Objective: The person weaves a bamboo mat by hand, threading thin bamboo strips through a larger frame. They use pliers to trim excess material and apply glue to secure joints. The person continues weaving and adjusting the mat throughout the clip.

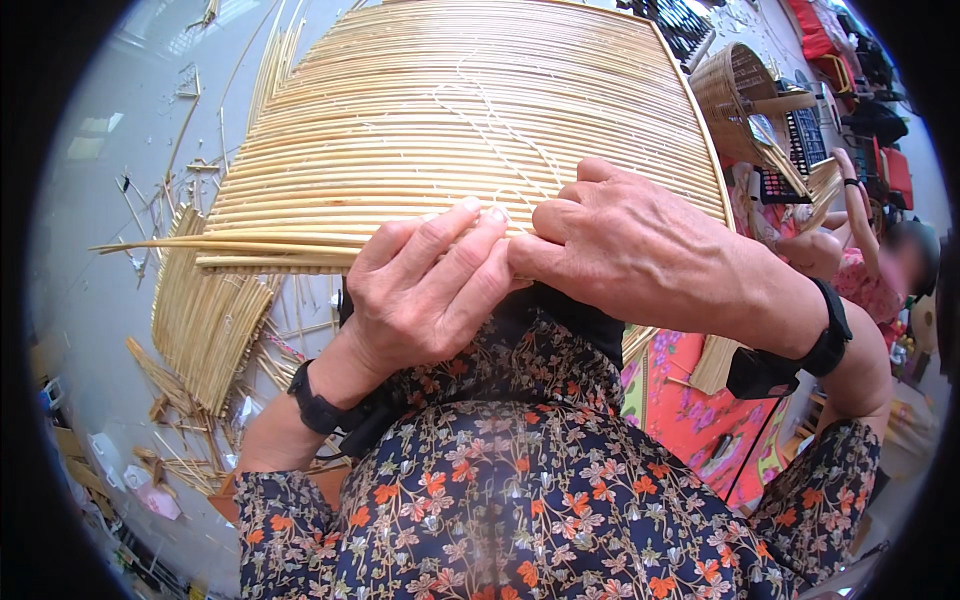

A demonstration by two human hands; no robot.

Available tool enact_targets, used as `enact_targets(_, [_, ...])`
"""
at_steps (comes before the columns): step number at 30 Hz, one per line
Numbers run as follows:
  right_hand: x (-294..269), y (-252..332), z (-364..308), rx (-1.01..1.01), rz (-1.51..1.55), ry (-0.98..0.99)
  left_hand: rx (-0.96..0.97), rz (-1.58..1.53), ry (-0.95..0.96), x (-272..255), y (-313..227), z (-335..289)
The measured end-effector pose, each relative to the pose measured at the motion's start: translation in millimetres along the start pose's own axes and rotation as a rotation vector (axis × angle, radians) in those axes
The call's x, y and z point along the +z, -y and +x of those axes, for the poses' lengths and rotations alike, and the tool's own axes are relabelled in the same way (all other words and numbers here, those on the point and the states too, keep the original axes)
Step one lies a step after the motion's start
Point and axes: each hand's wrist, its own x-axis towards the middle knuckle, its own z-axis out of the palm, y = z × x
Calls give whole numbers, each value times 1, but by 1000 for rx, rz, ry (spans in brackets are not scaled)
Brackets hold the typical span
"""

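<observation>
A mat of straw-coloured reed stalks (420,140) lies spread before me, its rows joined with white stitches. My left hand (430,275) is closed on the mat's near edge, fingers on top of the lowest stalks. Just right of it, my right hand (635,240) is curled with thumb and fingers pinched at the same edge, and the two hands touch or almost touch. Thin white string (520,138) loops over the mat and runs in between my hands. Several loose stalk ends (150,243) stick out past the mat's left edge. My fingers hide the spot being worked.
A smaller reed mat (205,325) and scattered stalk scraps lie on the pale floor at left. A woven basket (733,95) stands at the upper right. Beyond it, another person (875,270) in pink holds a bundle of stalks. Red flowered cloth (690,400) lies lower right.
</observation>
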Motion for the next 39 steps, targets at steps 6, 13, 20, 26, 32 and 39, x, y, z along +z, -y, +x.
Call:
enact_targets(6, [1, 12, 3, 115, -158, -54, 4, 30, -9, 1, 2, 4])
enact_targets(13, [11, 4, 1, 91, -68, -127, 8, 54, 2, 5, 4, 10])
enact_targets(20, [21, 48, -61, 225, -46, -722, -1, 77, -1, 1, 5, 7])
enact_targets(26, [121, 72, -42, 832, 1577, -810, 27, 108, 49, 5, 2, 10])
enact_targets(32, [152, 53, 2, 520, 2035, -1263, 43, 145, 54, 9, 3, 15])
enact_targets(39, [161, 44, 1, 518, 1902, -1184, 25, 148, 80, 8, 0, 21])
